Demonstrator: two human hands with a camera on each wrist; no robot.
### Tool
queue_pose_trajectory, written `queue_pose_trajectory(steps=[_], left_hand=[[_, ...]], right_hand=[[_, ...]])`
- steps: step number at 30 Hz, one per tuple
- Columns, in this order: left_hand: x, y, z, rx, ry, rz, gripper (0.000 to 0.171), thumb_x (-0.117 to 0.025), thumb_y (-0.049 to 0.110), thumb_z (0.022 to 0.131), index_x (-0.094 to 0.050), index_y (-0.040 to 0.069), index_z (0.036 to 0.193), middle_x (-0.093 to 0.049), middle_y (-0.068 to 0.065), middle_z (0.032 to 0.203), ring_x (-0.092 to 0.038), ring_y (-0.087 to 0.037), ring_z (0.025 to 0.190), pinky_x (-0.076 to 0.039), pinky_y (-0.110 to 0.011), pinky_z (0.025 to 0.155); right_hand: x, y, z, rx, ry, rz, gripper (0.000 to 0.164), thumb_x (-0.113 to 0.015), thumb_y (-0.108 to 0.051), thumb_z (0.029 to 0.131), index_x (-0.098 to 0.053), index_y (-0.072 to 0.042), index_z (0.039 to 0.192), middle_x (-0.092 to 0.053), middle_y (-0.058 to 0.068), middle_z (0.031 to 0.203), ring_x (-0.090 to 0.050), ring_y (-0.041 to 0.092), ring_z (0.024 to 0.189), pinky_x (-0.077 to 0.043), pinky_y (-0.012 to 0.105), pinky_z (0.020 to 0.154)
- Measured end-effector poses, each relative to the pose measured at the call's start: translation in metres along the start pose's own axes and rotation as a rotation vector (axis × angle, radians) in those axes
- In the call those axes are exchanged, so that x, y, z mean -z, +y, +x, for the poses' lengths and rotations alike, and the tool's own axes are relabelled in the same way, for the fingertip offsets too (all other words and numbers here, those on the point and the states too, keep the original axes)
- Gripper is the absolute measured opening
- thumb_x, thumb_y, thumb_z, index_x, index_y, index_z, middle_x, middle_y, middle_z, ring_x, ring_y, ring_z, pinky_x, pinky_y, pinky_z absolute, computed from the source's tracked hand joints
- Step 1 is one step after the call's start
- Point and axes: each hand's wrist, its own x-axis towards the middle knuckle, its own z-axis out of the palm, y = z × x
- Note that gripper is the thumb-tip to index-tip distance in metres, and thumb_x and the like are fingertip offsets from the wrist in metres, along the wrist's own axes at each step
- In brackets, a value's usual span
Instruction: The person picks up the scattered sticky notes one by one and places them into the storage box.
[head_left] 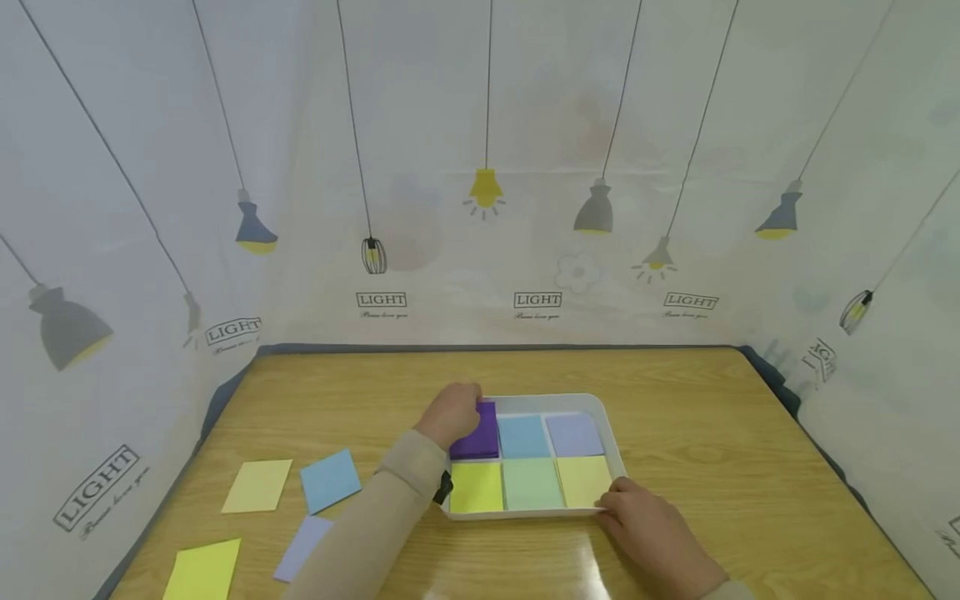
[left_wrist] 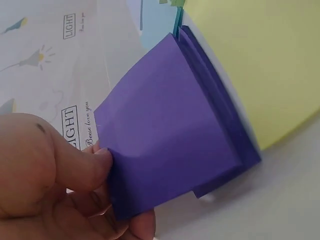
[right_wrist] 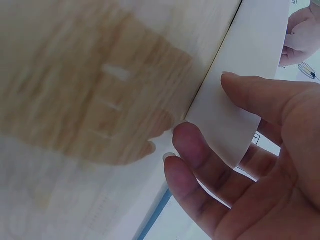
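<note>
My left hand (head_left: 450, 414) is at the back left corner of a shallow white tray (head_left: 551, 403). It pinches a purple paper square (left_wrist: 160, 125) by its edge, the thumb on the near face and fingers behind. Another purple layer shows behind that square in the left wrist view. In the tray the papers form two rows: purple, light blue (head_left: 524, 437) and lavender (head_left: 574, 435) at the back, bright yellow (head_left: 476, 488), pale green (head_left: 532, 484) and pale yellow (head_left: 584, 482) in front. My right hand (head_left: 651, 525) grips the tray's front right corner, thumb against the outer wall.
Left of the tray lie loose paper squares on the wooden table (head_left: 697, 417): pale yellow (head_left: 257, 486), light blue (head_left: 330, 481), lavender (head_left: 302, 546) and bright yellow (head_left: 202, 571). My left sleeve overlaps the lavender one. A lamp-printed cloth (head_left: 465, 100) encloses the table's back and sides.
</note>
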Motion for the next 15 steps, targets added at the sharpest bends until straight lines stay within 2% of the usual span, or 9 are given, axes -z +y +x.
queue_pose_trajectory(steps=[8, 15], left_hand=[[-0.0031, 0.0015, 0.0002, 0.027, -0.022, 0.009, 0.023, -0.053, 0.008, 0.087, -0.062, 0.011, 0.108, -0.064, -0.007, 0.102, -0.054, -0.017, 0.086, -0.05, -0.038, 0.081], [-0.0032, 0.0087, -0.0037, 0.037, -0.001, 0.12, 0.027, -0.058, 0.008, 0.084, -0.063, 0.014, 0.11, -0.064, -0.006, 0.103, -0.054, -0.019, 0.091, -0.05, -0.04, 0.083]], right_hand=[[-0.0014, 0.0004, 0.0018, -0.007, 0.008, -0.006, 0.008, -0.069, -0.027, 0.079, -0.07, -0.02, 0.081, -0.05, -0.013, 0.076, -0.048, 0.001, 0.065, -0.047, 0.027, 0.054], [-0.0009, 0.0005, 0.001, -0.004, -0.007, 0.011, 0.004, -0.069, -0.025, 0.079, -0.07, -0.021, 0.081, -0.051, -0.013, 0.077, -0.048, 0.001, 0.065, -0.047, 0.027, 0.055]])
